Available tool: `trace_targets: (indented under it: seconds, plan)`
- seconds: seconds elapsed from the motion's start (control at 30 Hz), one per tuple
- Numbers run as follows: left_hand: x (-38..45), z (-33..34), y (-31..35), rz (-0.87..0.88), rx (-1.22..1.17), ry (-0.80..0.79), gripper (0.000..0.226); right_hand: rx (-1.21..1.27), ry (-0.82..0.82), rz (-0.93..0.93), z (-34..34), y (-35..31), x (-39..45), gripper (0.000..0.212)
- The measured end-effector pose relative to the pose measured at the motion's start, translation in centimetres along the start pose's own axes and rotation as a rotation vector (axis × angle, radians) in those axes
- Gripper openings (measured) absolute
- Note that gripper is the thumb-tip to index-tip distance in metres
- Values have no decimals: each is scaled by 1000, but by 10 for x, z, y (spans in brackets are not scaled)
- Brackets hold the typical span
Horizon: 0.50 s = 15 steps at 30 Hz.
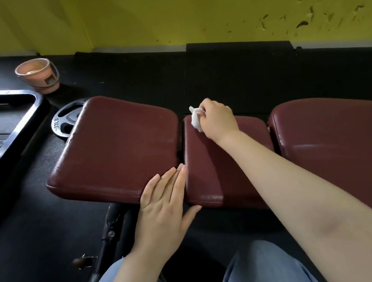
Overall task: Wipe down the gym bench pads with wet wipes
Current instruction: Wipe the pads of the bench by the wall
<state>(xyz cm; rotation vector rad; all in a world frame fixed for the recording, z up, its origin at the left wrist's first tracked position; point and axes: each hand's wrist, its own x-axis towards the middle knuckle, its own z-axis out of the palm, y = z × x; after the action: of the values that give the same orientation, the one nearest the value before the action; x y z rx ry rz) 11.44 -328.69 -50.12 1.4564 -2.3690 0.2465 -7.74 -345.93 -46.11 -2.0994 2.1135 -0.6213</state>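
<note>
three maroon bench pads lay in a row. the left hand rested flat, fingers straight, on the left pad's near corner. the right hand pinched a white wet wipe against the middle pad's far edge.

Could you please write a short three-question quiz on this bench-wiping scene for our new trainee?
1. True or false: the right hand grips the wet wipe.
2. Which pad does the left hand rest on: A) left pad, B) right pad?
3. Fill in: the wipe is at the far end of the ___ pad.

Key: 1 true; 2 A; 3 middle.
</note>
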Motion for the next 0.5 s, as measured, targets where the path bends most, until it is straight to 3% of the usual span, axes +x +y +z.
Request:
trace_targets:
  seconds: [0.07, 0.27, 0.37, 0.5]
  plan:
    - [-1, 0, 0, -3, 3, -16, 69, 40, -31, -28, -1, -2, -15, 19]
    - [0, 2, 0, -12, -25, -27, 69, 155, -187, -390, -34, 25, -159, 9]
    - [0, 4, 0, -16, -24, -15, 70, 5, -125, -512, -32, 32, -133, 17]
    - [-1, 1, 0, -17, -40, -35, 70, -140, 12, -198, -13, 28, -25, 29]
